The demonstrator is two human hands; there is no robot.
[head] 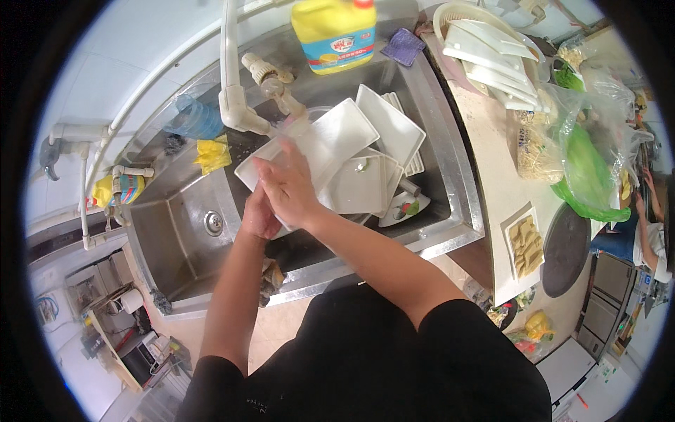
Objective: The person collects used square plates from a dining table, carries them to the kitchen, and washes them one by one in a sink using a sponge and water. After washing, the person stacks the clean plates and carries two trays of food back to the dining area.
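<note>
My left hand (260, 213) grips the near left edge of a white rectangular plate (311, 153), tilted over the steel sink under running water. My right hand (289, 184) lies on the plate's upper face with its fingers spread, close beside the left hand. Water falls from the tap (282, 97) onto the plate's far part. Beneath and to the right, several white rectangular plates (393, 126) lie stacked askew in the basin. A squarish white dish (361, 184) and a dish with a painted pattern (403, 211) lie nearer me.
A yellow detergent jug (337, 37) and a purple cloth (403, 46) stand behind the basin. A yellow cloth (212, 154) lies on the divider beside the left basin (184, 232). The right counter (474, 137) bears a basket of white plates (448, 21) and bagged food. A co-worker's arm (644, 227) shows far right.
</note>
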